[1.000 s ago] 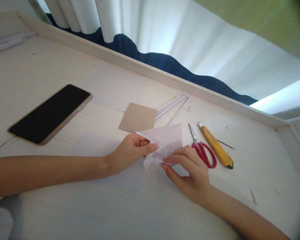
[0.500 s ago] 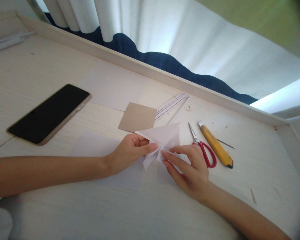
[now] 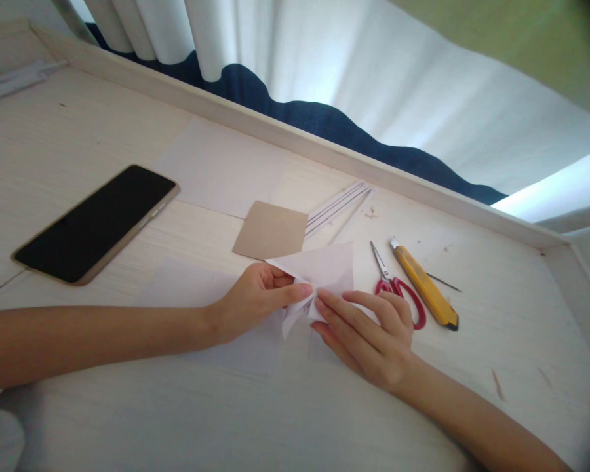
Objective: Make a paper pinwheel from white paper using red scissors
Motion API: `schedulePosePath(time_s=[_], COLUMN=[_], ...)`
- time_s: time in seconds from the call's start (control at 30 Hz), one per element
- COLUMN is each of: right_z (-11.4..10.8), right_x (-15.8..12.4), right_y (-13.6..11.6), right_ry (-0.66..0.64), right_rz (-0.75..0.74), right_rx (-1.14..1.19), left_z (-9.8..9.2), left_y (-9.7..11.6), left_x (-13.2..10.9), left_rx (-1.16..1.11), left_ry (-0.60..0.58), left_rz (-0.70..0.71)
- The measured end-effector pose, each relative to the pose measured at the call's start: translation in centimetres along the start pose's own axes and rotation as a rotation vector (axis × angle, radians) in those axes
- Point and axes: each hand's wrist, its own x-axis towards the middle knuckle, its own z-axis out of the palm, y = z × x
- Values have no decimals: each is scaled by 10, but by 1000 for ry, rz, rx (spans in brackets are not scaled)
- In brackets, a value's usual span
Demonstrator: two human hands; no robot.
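A folded sheet of white paper (image 3: 327,265) is between my two hands at the middle of the head view. My left hand (image 3: 258,295) pinches its left side, thumb on top and fingers curled beneath. From the right, my right hand (image 3: 373,331) grips the paper's lower folds between fingers and thumb. Part of the paper is hidden behind the fingers. Just beyond it lies a square of brown cardboard (image 3: 271,229). Red-handled scissors (image 3: 398,288) rest beside my right hand, their handles partly covered by it.
A yellow box cutter (image 3: 425,282) lies right of the scissors, by a thin dark stick (image 3: 445,283). A black-screened phone (image 3: 96,223) lies at left. White sheets (image 3: 221,167) and lined paper strips (image 3: 337,210) are toward the raised table edge (image 3: 295,141), with a curtain (image 3: 324,59) behind.
My right hand's fingers have shifted slightly and drawn closer together on the paper's folds. The paper's lower flap has tipped a little downward. My left hand stays almost in place.
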Motion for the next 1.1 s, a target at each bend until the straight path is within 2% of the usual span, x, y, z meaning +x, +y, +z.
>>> schedulePosePath(time_s=[0.27,0.6,1.1], right_z=[-2,-1,-1], right_x=[0,-1,-3], right_y=[-3,-3,-6], right_ry=[28,40,41], right_rz=[-77,-98,-105], right_rx=[-98,-86,-132], left_z=[0,-3,0], left_y=[0,-4,-2], left_x=[-1,0,0], left_rx=[-19,-10,-31], left_ry=[-11,-48,-39], left_rz=[-10,-17,-11])
